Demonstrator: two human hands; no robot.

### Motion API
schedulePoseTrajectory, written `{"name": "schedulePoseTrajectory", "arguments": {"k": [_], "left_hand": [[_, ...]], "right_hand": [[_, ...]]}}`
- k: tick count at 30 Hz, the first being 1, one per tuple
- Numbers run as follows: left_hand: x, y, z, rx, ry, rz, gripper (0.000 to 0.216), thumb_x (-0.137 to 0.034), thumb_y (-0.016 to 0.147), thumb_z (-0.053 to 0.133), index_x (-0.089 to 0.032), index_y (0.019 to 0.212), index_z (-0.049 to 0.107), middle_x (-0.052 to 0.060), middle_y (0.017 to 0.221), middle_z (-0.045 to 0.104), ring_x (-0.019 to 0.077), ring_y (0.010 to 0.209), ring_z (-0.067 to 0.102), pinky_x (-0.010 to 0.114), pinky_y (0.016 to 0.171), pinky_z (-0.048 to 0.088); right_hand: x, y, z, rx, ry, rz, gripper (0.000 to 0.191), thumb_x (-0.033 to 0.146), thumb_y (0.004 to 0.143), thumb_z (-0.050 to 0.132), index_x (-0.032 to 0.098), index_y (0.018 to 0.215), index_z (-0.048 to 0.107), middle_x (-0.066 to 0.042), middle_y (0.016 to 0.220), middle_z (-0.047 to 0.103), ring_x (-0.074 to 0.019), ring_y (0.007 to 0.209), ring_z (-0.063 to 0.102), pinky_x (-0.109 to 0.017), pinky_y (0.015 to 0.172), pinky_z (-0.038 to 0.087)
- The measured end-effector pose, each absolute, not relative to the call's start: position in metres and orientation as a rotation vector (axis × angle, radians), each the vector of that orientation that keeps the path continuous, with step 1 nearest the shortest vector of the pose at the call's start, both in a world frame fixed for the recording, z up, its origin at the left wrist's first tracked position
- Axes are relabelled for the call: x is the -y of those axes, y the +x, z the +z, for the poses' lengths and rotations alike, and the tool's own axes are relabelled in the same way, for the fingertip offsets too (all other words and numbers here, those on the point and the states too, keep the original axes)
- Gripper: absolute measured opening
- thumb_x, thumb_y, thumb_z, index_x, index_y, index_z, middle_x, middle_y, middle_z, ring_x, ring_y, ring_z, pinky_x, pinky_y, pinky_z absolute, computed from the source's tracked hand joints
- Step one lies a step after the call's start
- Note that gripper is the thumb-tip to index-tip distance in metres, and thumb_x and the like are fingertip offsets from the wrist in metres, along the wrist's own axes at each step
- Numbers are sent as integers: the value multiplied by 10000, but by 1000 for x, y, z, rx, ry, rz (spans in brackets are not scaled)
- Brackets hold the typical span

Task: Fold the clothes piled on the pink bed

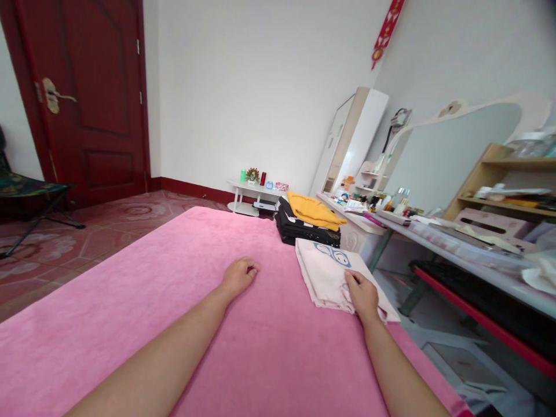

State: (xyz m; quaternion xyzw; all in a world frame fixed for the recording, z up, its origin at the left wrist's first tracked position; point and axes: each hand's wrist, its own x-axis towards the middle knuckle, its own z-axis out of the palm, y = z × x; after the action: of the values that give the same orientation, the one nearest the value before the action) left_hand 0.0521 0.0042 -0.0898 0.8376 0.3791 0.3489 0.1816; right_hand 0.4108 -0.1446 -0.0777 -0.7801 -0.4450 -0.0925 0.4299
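A folded cream garment point(330, 272) with a blue print lies near the right edge of the pink bed cover point(182, 324). My right hand point(361, 294) rests on its near corner, fingers curled over the fabric. My left hand point(240, 274) lies on the bare pink cover to the left of the garment, fingers curled under with nothing visible in them. Beyond the cream garment stands a stack of folded black clothes point(304, 230) with a folded yellow garment point(313, 211) on top.
A cluttered dressing table point(438, 231) with a mirror and wooden shelves runs along the right. A small white low table point(254, 194) stands by the far wall. A dark red door point(87, 98) and a folding chair point(30, 194) are at the left, on patterned floor tiles.
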Motion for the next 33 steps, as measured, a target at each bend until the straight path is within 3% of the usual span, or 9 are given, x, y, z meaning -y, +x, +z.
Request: {"name": "schedulePoseTrajectory", "arguments": {"k": [20, 28, 31, 33], "left_hand": [[-10, 53, -95, -1048, 2368, 975, 184, -142, 795, 549, -193, 859, 714, 28, 908, 686, 161, 867, 615, 266, 810, 463], [-9, 52, -94, -1043, 2378, 984, 199, -137, 789, 537, -195, 872, 709, 29, 933, 691, 169, 895, 622, 265, 821, 466], [-7, 52, -93, -1049, 2376, 969, 204, -135, 788, 531, -190, 877, 706, 30, 941, 693, 173, 907, 621, 264, 820, 464], [-6, 52, -91, -1053, 2380, 954, 204, -136, 787, 531, -191, 876, 706, 30, 941, 695, 174, 912, 620, 262, 817, 463]], "right_hand": [[147, 408, -73, 1132, -1986, -188, 411, 506, 822, 447, 231, 1015, 683, -57, 1046, 694, -258, 1001, 603, -345, 874, 438], [142, 409, -60, 1304, -2250, -148, 598, 565, 744, 560, 215, 1228, 577, -103, 1250, 590, -276, 1113, 553, -368, 908, 423], [143, 412, -51, 1220, -2362, -212, 620, 596, 707, 587, 169, 1155, 616, -141, 1186, 615, -287, 1066, 576, -365, 847, 449], [145, 410, -44, 1186, -2442, -232, 501, 584, 712, 584, 216, 1042, 664, -108, 1083, 662, -279, 974, 612, -359, 765, 463]]}}
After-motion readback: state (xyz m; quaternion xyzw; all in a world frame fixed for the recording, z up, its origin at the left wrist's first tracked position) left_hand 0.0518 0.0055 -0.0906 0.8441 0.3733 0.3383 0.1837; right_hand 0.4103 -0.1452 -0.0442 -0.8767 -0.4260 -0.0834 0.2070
